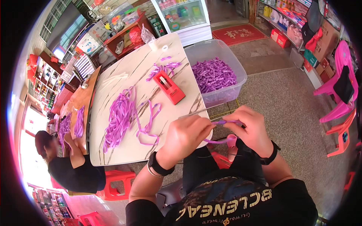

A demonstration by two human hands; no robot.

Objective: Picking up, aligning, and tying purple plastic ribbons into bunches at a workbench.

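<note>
Both my hands hold one purple ribbon (218, 141) over my lap, just off the table's near right corner. The fingers of my left hand (187, 135) are pinched on one part of it. My right hand (252, 126) pinches it a short way to the right, and a darker purple bit shows between the hands. A loop of the ribbon hangs below. On the marble-patterned table (169, 116) lies a heap of long purple ribbons (121, 116), with a loose strand (148, 130) beside it. Behind that stands a red tape dispenser (169, 88).
A clear plastic bin (226, 92) full of folded purple pieces stands against the table's right side. Short purple ribbons (162, 69) and white strips (115, 78) lie farther back. At left, a person (71, 162) handles purple ribbons at a wooden table. Pink chair (341, 83) at right.
</note>
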